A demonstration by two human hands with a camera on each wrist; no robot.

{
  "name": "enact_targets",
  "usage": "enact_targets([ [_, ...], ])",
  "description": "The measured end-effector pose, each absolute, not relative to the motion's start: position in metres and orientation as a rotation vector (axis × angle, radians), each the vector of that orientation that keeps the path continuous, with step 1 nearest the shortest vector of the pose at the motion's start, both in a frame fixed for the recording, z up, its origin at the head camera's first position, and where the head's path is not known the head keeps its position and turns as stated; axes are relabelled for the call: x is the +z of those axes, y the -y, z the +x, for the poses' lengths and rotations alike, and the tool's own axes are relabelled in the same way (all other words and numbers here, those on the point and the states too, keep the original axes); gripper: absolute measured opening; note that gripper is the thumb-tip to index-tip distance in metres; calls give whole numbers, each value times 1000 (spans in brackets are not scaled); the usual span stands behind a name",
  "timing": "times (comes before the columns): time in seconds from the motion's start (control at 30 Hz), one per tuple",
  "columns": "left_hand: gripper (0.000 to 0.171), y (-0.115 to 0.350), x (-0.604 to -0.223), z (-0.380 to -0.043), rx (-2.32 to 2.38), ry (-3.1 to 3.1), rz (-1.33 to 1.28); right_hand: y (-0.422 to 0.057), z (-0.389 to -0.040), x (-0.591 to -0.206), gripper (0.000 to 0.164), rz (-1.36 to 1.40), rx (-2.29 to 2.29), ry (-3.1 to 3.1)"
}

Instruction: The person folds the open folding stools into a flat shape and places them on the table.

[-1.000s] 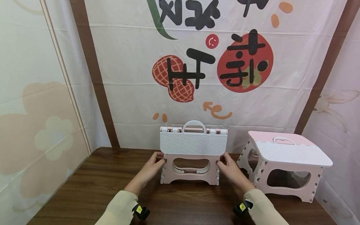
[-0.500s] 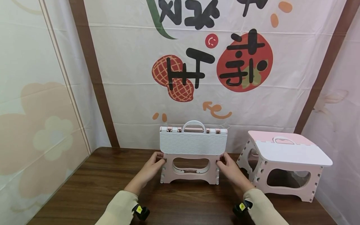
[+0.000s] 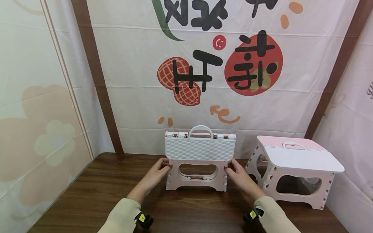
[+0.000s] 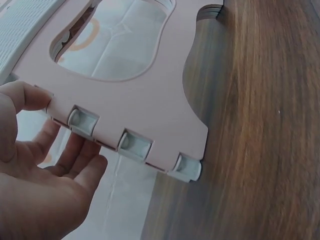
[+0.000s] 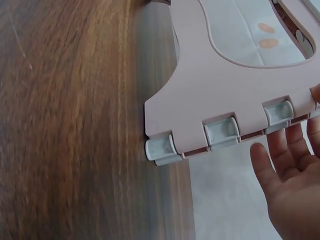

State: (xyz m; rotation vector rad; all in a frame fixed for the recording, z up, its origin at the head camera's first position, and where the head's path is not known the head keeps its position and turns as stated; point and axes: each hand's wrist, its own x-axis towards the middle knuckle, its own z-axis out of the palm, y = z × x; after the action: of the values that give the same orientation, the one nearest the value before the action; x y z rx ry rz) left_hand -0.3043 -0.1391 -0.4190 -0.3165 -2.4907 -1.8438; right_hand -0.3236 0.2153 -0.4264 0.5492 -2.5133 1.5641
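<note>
Right before me is a dark wooden table point(image 3: 198, 207) with streaky brown grain, its far edge close to a white cloth point(image 3: 131, 81) marked by horizontal creases. A brown stripe point(image 3: 100, 87) slants down each side. The cloth carries bold black characters, a red peanut point(image 3: 166, 76), a round red fruit point(image 3: 274, 55), a small red face point(image 3: 219, 42) and an orange arrow. Over on the left, a pale wall shows a large peach flower point(image 3: 38, 113). The light is soft.
</note>
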Motion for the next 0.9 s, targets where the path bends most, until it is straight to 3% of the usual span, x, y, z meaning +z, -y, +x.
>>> enact_targets([
  [0.2,46,145,-421,-305,-1863,2512,-352,-220,-323,-425,15,572,1591,2526],
  [0.53,49,152,-420,-302,-1810,2557,-454,-226,-327,-430,38,558,1578,2580],
  [0.9,48,149,-424,-306,-1729,2561,-477,-224,-327,-436,39,597,1588,2521],
])
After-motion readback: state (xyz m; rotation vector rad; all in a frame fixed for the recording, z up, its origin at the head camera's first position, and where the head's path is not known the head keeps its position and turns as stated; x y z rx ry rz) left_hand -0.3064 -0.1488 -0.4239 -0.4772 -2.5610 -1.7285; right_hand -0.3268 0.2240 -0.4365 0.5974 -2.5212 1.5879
